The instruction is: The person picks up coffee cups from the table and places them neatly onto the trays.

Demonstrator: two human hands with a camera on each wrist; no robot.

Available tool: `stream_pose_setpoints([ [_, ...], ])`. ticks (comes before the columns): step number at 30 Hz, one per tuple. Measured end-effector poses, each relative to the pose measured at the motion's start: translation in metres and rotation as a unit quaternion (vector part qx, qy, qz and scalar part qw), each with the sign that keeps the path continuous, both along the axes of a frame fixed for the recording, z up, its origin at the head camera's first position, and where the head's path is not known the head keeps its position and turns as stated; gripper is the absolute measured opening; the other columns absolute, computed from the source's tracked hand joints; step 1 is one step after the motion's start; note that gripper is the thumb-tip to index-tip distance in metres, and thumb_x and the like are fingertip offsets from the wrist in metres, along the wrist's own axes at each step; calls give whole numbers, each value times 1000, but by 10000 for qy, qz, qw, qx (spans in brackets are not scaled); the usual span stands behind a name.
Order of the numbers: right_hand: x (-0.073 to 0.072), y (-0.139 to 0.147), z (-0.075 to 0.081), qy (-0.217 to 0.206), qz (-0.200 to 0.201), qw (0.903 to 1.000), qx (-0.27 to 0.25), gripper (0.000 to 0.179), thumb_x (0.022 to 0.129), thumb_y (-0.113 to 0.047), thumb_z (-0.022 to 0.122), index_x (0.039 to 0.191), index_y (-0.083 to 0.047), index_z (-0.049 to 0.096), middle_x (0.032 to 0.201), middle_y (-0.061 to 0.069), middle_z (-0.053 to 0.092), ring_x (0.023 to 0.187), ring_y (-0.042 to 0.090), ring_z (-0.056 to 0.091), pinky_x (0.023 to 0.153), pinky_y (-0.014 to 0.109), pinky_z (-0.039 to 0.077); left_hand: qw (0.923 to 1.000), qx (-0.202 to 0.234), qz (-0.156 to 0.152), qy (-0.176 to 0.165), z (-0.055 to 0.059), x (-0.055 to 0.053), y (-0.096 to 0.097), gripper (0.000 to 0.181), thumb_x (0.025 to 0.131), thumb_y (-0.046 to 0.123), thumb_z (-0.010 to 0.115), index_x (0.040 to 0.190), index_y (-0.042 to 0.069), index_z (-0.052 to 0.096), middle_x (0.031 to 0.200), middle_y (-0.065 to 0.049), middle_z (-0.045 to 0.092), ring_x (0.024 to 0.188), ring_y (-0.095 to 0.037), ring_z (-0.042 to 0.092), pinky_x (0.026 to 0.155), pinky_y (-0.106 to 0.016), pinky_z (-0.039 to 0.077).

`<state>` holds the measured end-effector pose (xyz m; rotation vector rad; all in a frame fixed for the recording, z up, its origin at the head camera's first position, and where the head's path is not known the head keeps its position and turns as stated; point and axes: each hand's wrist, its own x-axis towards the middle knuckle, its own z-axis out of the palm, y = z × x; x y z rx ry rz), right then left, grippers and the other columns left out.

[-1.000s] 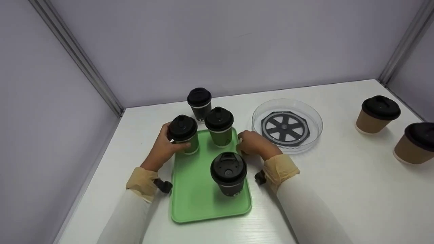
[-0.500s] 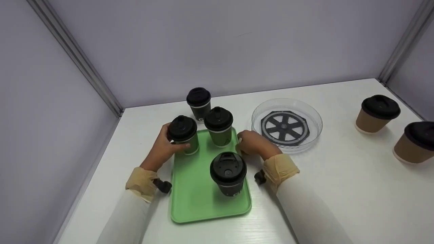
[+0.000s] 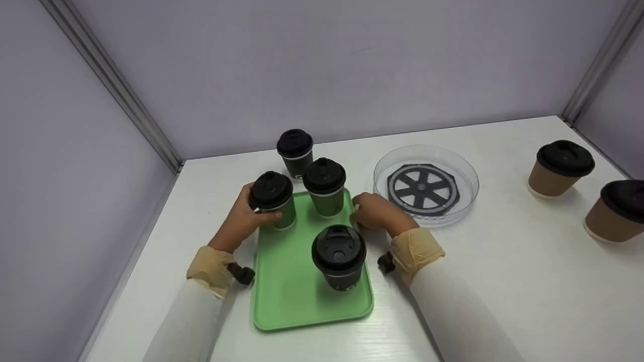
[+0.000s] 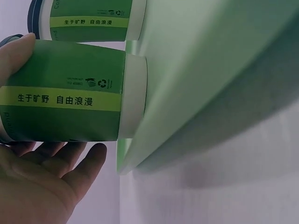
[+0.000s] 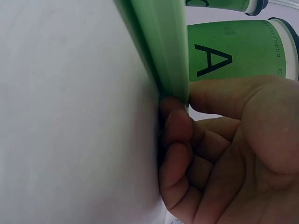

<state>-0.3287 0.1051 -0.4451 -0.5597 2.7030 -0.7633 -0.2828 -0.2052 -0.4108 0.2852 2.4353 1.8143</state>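
Observation:
My left hand (image 3: 241, 221) grips a green paper cup (image 3: 287, 213) with a black lid, thumb on the near side and fingers around the other side. That cup stands at the far left corner of a green tray (image 3: 282, 286). In the left wrist view its white base (image 4: 133, 95) meets the tray near the rim. My right hand (image 3: 377, 213) pinches the tray's right rim (image 5: 170, 51) between thumb and curled fingers. Beside the gripped cup, a second green cup (image 3: 329, 203) stands on the tray. A dark lidded cup (image 3: 342, 279) stands nearer on the tray's right side.
Behind the tray, another dark lidded cup (image 3: 298, 165) stands on the white table (image 3: 503, 281). A clear round dish (image 3: 468, 206) with a black wheel-like pattern lies right of my right hand. Two brown lidded cups (image 3: 551, 181) stand far right. Walls border the table's back and sides.

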Motion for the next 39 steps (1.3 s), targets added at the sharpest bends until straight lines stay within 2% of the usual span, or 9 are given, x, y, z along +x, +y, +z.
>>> stream_pose_setpoints([
  [11,1,1,0,97,53,9999,38,14,86,-10,58,96,-4,67,82,7,60,76,25,54,70,37,44,10000,-57,6,11,-3,-3,-1,88,78,10,82,147,5,28,143,-13,42,136,-28,35,111,-43,27],
  [20,1,1,-1,101,76,9999,20,8,85,-9,58,90,-6,65,74,5,57,71,23,53,65,35,43,10000,-39,21,1,-4,-4,-1,90,77,9,82,147,3,26,144,-15,41,136,-29,34,111,-43,26],
  [27,1,0,1,105,24,9999,-7,9,83,-9,58,88,-6,65,73,4,57,70,23,53,64,34,43,9999,144,-75,-42,-24,-17,-13,97,76,13,84,151,10,22,147,-12,39,137,-28,33,111,-44,26],
  [29,0,1,1,110,18,9999,-5,9,82,-9,58,88,-6,65,72,4,57,70,23,53,64,34,43,9997,185,-131,-42,-25,-18,-17,98,78,15,84,152,10,20,148,-12,38,138,-27,33,111,-43,28],
  [33,-1,1,0,117,25,9999,-14,8,82,-9,59,87,-6,65,73,4,58,70,23,54,63,34,43,9995,261,-146,42,-17,-17,-27,96,81,17,81,152,9,17,149,-14,36,137,-28,34,109,-42,32],
  [39,-1,0,-2,183,37,9998,18,6,81,-10,59,84,-6,64,73,5,57,70,23,53,63,34,43,9984,301,-157,451,10,-22,-43,78,92,21,68,152,7,19,149,-15,35,136,-28,34,109,-44,31],
])
